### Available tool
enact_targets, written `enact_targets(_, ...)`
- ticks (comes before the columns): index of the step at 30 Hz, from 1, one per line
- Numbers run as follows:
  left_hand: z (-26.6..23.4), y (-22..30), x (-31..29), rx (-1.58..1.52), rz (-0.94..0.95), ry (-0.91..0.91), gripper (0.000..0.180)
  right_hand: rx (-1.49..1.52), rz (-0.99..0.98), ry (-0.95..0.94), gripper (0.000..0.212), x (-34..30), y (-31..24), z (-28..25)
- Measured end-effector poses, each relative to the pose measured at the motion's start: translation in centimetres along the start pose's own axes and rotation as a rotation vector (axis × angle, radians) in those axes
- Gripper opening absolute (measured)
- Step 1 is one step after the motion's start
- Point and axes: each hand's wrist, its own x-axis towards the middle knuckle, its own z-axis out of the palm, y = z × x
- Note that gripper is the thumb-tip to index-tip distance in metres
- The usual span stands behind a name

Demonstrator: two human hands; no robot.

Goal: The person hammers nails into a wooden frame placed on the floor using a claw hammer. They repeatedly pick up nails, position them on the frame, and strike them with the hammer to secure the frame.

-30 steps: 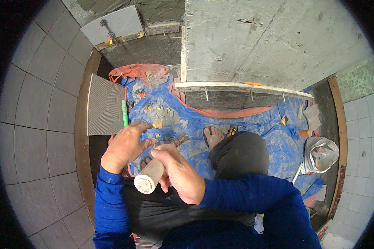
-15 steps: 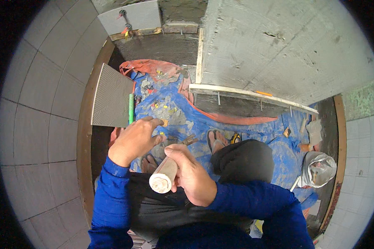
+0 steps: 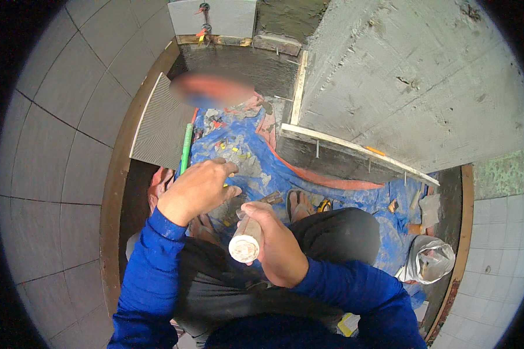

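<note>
My right hand point(image 3: 279, 247) is wrapped round a pale cylinder point(image 3: 245, 247) whose whitish, rough round end faces up toward me; its far end is hidden by my fingers. Beside it, my left hand point(image 3: 198, 189) hangs over the blue sheet, palm down, with thumb and forefinger bent and apart. I see nothing held in it, though its palm is hidden. Farther left, a tile point(image 3: 164, 128) with ridged grey adhesive on its face leans by the wall. A green stick-like tool point(image 3: 187, 148) stands along the tile's right edge.
Mortar crumbs and small yellow and red pieces litter the blue sheet point(image 3: 355, 200). A wooden batten point(image 3: 355, 148) with nails runs under the grey plastered wall point(image 3: 413, 75). At the right sits a whitish bag point(image 3: 431, 259). My feet and knees are close below my hands.
The view has shifted, so the surroundings sit differently. My left hand has come slightly nearer the cylinder. The cylinder, still in my right hand, now points more steeply up at me.
</note>
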Motion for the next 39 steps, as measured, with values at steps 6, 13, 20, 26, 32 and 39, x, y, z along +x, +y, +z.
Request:
enact_targets(6, 0.14, -0.16, 0.11, 0.000, 0.018, 0.012, 0.042, 0.025, 0.037, -0.018, 0.041, 0.03, -0.11, -0.43)
enact_targets(13, -0.13, 0.27, 0.21, 0.005, -0.040, -0.030, 0.041, 0.026, 0.020, 0.005, 0.045, 0.25, -0.06, -0.36)
enact_targets(20, -0.27, 0.09, 0.36, -0.019, -0.023, -0.023, 0.040, 0.010, 0.026, -0.010, 0.040, 0.19, -0.33, -0.43)
enact_targets(26, 0.01, -0.08, 0.45, -0.034, 0.004, 0.014, 0.041, 0.036, 0.044, -0.010, 0.040, 0.02, -0.39, -0.53)
enact_targets(32, 0.16, -0.12, 0.69, -0.025, 0.007, 0.006, 0.042, 0.039, 0.033, -0.037, 0.040, 0.02, -0.46, -0.67)
enact_targets(39, 0.24, 0.09, 0.81, -0.012, 0.009, 0.020, 0.043, 0.053, -0.020, 0.013, 0.044, 0.04, -0.46, -0.38)
